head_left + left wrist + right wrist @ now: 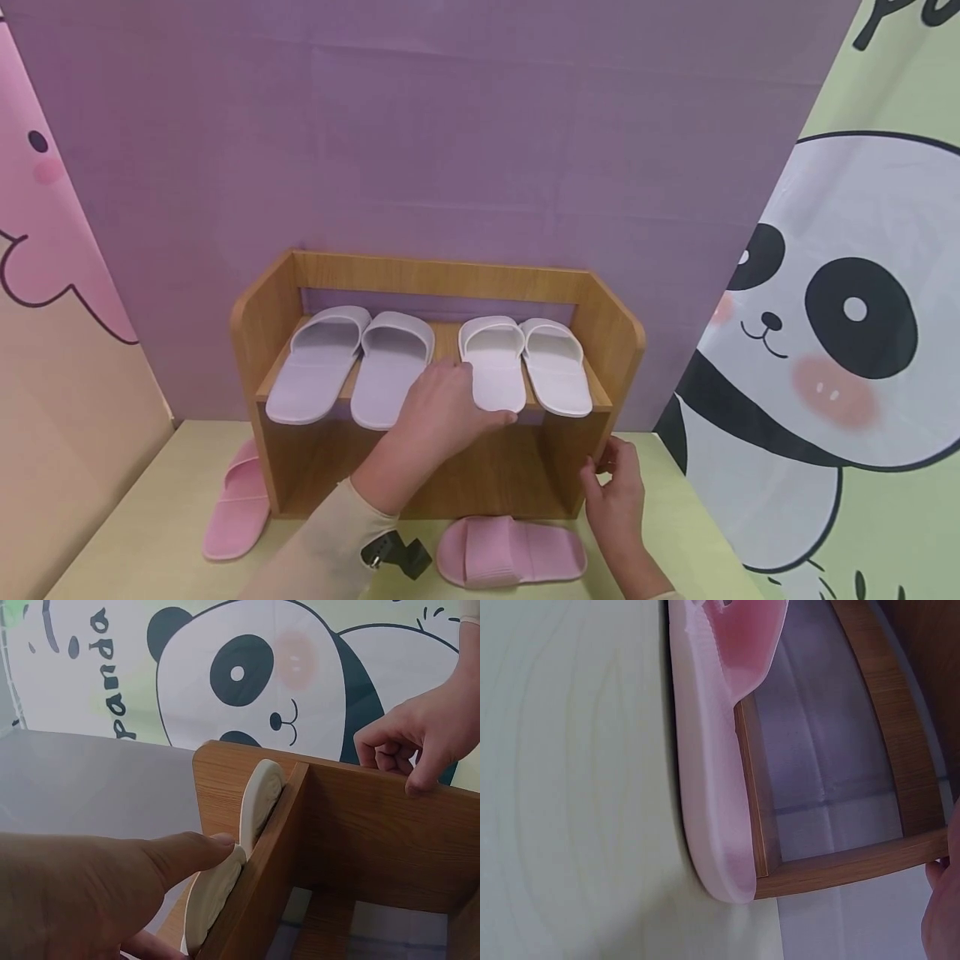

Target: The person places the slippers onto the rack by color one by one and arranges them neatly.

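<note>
A small wooden shoe rack carries a white pair on the right of its upper shelf, the left slipper beside the right slipper. My left hand holds the left white slipper, its thumb at the near end and its other fingers along the left side, partly hidden. In the left wrist view the thumb reaches the slipper's edge. Low on the rack's right side panel, my right hand grips the front edge, thumb inside and fingers curled outside.
Another pale pair, with its left slipper and right slipper, sits on the upper shelf's left. One pink slipper lies sideways before the rack; another pink slipper stands by its left side. A purple wall rises behind.
</note>
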